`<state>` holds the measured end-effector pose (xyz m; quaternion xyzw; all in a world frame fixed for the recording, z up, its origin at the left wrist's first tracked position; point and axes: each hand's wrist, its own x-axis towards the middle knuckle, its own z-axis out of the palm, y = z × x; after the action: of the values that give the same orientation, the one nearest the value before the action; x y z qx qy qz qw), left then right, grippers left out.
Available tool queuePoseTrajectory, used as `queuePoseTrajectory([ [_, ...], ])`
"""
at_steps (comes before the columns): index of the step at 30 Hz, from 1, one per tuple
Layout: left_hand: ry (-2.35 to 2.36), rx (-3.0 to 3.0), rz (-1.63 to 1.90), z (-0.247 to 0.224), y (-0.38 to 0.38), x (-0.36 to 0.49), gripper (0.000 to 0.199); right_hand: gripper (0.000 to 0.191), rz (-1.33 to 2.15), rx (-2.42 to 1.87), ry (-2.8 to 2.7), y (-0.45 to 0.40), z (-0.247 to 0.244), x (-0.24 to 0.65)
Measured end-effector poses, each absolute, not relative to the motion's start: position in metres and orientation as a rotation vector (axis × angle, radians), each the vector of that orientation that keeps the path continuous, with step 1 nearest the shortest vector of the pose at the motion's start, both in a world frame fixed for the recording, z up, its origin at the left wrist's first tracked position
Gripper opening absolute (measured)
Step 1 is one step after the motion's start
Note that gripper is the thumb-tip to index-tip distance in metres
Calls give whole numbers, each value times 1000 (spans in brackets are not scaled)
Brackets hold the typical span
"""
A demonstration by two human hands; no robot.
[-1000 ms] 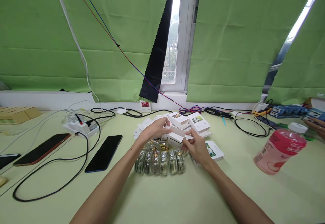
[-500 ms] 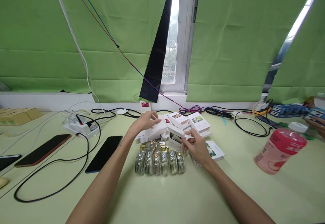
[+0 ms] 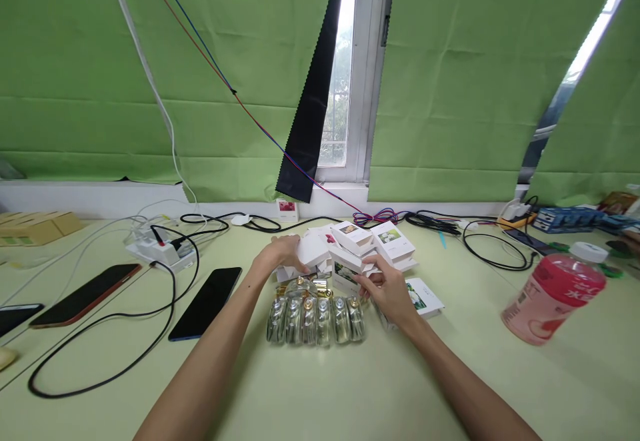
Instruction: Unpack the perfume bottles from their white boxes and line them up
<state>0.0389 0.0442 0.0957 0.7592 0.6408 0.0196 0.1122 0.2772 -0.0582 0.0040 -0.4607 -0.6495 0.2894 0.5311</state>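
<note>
My right hand point(image 3: 384, 289) grips a small white box point(image 3: 344, 271) with a green and white flower picture, held tilted behind the glass bottles. On the left, my left hand point(image 3: 285, 256) has its fingers on a plain white box point(image 3: 313, 250) at the left of the pile, thumb at its lower edge. Several small glass bottles point(image 3: 323, 321) stand in a row in front, and another bottle point(image 3: 300, 286) lies behind them. Further picture boxes point(image 3: 393, 241) are heaped behind my right hand, and one flower box point(image 3: 424, 296) lies to the right of it.
A black phone point(image 3: 206, 303) and a red-edged phone point(image 3: 86, 296) lie at the left, among cables and a power strip point(image 3: 161, 252). A pink bottle point(image 3: 554, 294) stands at the right. Yellow boxes point(image 3: 39, 228) are at the far left. Another person's hand shows at the right edge.
My left hand has come down from above the pile onto the white box, its fingers closing on it. My right hand has hardly moved. The other person's hand has shifted at the right edge.
</note>
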Motion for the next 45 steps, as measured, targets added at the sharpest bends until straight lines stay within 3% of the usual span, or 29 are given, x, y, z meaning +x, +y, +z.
queuePoseTrajectory([
  [7, 1913, 2214, -186, 94, 42, 46, 87, 28, 626, -1112, -1591, -60, 6, 277],
  [15, 1894, 2250, -159, 90, 42, 45, 79, 31, 403, -1119, -1645, -60, 7, 279],
  [28, 1792, 2223, 256, 108, 38, 40, 78, 40, 399, -1047, -1654, -62, 11, 280],
  [38, 1408, 2062, 705, 126, 17, 45, 69, 32, 381, -1049, -1672, -63, 12, 279],
  [45, 1119, 1833, 813, 134, 6, 53, 66, 29, 382, -1019, -1682, -63, 12, 278],
])
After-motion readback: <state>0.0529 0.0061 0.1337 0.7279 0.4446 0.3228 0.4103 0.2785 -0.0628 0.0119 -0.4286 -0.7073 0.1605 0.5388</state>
